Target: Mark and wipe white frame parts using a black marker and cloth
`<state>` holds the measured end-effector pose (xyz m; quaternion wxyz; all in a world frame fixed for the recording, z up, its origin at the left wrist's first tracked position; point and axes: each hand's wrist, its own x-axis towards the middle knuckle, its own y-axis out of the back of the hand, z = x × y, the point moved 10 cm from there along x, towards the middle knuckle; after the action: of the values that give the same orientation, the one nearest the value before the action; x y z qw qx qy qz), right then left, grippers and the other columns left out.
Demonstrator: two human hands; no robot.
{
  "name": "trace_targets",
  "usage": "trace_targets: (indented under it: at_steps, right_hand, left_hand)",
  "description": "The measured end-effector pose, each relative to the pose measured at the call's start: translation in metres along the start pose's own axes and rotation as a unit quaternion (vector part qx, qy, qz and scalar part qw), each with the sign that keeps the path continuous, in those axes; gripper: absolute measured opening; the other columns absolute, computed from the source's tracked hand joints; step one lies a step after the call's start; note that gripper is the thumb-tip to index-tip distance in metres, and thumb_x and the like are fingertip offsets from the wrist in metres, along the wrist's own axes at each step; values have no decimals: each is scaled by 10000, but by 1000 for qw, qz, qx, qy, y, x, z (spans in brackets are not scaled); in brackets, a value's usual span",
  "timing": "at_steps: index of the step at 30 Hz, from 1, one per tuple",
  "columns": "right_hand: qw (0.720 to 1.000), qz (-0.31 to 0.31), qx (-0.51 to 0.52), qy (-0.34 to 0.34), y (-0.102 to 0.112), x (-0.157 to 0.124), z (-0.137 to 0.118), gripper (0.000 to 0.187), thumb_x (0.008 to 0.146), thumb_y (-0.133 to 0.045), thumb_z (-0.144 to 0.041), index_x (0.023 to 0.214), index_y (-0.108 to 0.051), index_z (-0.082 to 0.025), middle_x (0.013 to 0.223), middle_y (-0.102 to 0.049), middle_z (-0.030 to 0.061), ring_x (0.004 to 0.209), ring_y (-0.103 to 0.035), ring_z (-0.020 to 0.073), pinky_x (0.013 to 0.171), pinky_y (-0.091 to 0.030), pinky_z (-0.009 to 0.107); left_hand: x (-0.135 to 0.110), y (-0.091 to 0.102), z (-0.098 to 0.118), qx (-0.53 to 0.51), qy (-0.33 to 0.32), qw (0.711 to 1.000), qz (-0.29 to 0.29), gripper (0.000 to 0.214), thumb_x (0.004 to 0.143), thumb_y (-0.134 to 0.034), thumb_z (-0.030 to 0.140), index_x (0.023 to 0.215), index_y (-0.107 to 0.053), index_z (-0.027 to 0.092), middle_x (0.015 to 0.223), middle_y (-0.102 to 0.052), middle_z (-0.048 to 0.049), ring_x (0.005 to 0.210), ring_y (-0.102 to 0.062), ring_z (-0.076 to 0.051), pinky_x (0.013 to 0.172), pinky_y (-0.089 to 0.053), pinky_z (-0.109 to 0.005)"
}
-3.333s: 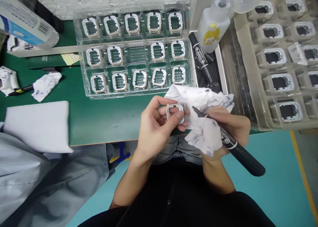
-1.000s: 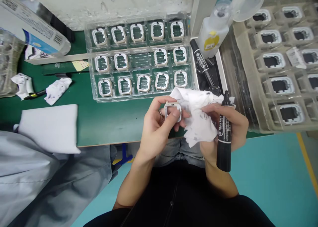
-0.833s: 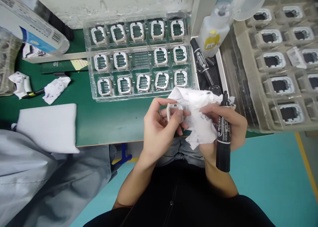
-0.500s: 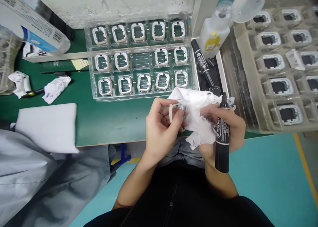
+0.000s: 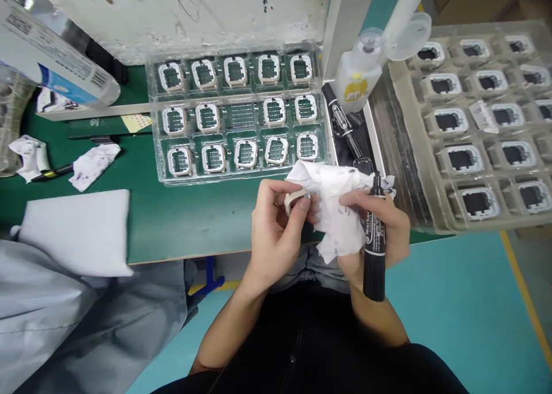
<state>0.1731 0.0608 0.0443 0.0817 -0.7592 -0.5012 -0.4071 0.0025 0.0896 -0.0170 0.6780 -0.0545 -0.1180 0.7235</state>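
My left hand (image 5: 273, 227) pinches a small white square frame part (image 5: 293, 198) above the front edge of the green table (image 5: 181, 215). My right hand (image 5: 383, 227) is closed on a crumpled white ink-stained cloth (image 5: 336, 210) and a black marker (image 5: 373, 238), which stands nearly upright with its tip up. The cloth is pressed against the part. Just behind the hands lies a clear plastic tray (image 5: 239, 115) with several of the same frame parts in its pockets; its middle pocket holds none.
A beige tray (image 5: 474, 123) of similar parts fills the right. Between the trays lie a squeeze bottle (image 5: 357, 75) and a spare marker (image 5: 340, 123). A white foam pad (image 5: 73, 230), crumpled wipes (image 5: 90, 158) and another person's grey sleeve (image 5: 52, 325) are at left.
Since 3.3 s ago the marker swung from pointing at the part to upright in my right hand. My left hand has turned the frame part edge-on against the cloth.
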Motion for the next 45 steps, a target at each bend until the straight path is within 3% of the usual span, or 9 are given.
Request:
trace_targets:
  at_steps: [6,12,17,24,29,32,38,41,45]
  right_hand:
    - [997,70,31,-28,3,-8,15,352,969,-788,-202,1305,-766,-305,997,-782,8,891,-755,228,774,-639,408]
    - [993,92,0,-75,5,-11,22,241,1008,-750,-282,1247,-766,-308,1023,-741,13,945,-757,226,813,-622,394]
    - [995,63,-30,-72,7,-12,17,265,990,-763,-250,1251,-763,-298,1035,-753,14,946,-764,229,829,-630,389]
    - [980,18,-181,85,39,-18,2,409,951,-707,-127,1323,-754,-291,1100,-784,64,988,-776,267,871,-670,447]
    - [974,-24,-177,139,40,-19,-15,511,975,-687,-263,1485,-671,-245,1241,-810,138,1137,-786,328,934,-696,534]
    - [977,-47,-149,145,34,-18,-26,496,1000,-682,-294,1493,-666,-249,1287,-818,143,1186,-799,321,936,-720,531]
    - [992,-37,-85,86,39,-9,-19,335,1030,-645,-313,1355,-728,-302,1177,-854,96,1061,-853,308,864,-740,540]
    - [998,-9,-16,68,39,-1,-13,298,1010,-666,-363,1296,-722,-299,1144,-861,94,1052,-864,336,875,-745,595]
    - [994,90,59,6,41,18,0,275,998,-707,-442,1230,-640,-311,1057,-849,51,911,-873,309,846,-746,564]
  left_hand:
    - [1,-5,1,-18,19,995,-99,195,1147,-656,233,1302,-547,280,1037,-735,-20,933,-660,-160,851,-548,-291]
    - [-3,-14,-1,64,37,984,-160,613,919,-916,237,1437,-591,283,1009,-692,-14,847,-621,-177,722,-511,-284]
    - [1,-4,0,93,32,993,-57,65,976,-806,266,996,-780,209,926,-762,-33,746,-647,-153,672,-516,-263]
    - [-3,14,31,102,-141,983,55,41,998,-778,183,1000,-789,223,929,-781,-33,844,-737,-184,746,-572,-295]
    - [-38,-13,50,171,-335,924,-62,288,1006,-768,131,1260,-775,267,1058,-824,-76,929,-799,-249,801,-640,-397]
    - [-54,-28,49,195,-368,900,-128,314,1050,-744,173,1354,-770,250,1116,-838,-115,989,-823,-283,807,-683,-431]
    - [-61,-40,68,256,-406,865,-149,262,1070,-715,127,1304,-801,205,1138,-833,-119,1002,-824,-271,774,-706,-411]
    - [-60,-49,73,231,-398,872,-168,279,1075,-720,133,1343,-789,169,1151,-836,-143,1021,-833,-290,796,-706,-425]
    - [-51,-45,71,170,-364,909,-110,377,1037,-791,132,1404,-768,214,1091,-832,-95,923,-820,-251,772,-678,-394]
